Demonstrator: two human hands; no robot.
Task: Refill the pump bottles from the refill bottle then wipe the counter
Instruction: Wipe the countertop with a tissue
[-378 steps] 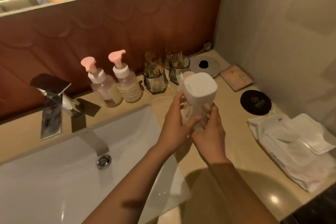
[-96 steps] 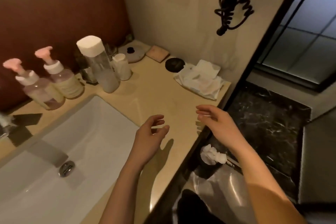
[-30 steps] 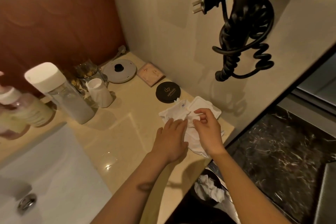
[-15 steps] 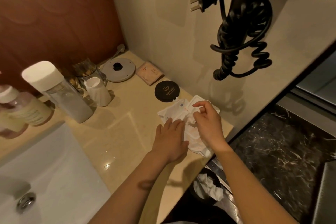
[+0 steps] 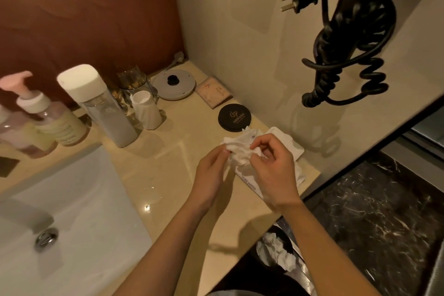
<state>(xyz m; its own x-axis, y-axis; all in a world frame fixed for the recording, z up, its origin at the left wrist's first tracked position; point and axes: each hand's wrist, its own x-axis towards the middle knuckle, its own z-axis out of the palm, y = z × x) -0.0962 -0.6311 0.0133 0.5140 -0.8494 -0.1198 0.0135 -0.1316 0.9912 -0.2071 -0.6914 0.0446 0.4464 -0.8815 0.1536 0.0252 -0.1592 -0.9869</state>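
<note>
Half a second ago my left grip (image 5: 211, 175) lay flat on the pack (image 5: 289, 149) while the right grip (image 5: 274, 166) picked at its opening. Now both are lifted off it and a wipe (image 5: 240, 152) hangs bunched between them, just above the pack's near end. The right grip pinches the wipe's right side between thumb and forefinger. The left grip grasps the left edge at its fingertips, as far as I can make out; its thumb is hidden from me.

I read this as the turn from refilling to wiping. The refill bottle (image 5: 105, 108) stands capped on the desk (image 5: 168, 163) next to the pump bottles (image 5: 55, 122), well apart from both grips, and nobody is touching any of them. I cannot tell from here how full the pump bottles are.

The wipe is crumpled, so I judge it wants spreading before it goes down. The open stretch of desk between the sink (image 5: 84, 223) and the pack lies just to the left of and below my grips, and a few shiny spots near the sink's edge may be drips. The pack itself sits at the desk's far right end, close to the edge above the bin (image 5: 276, 252), so a careless pull could drag it off.
</note>
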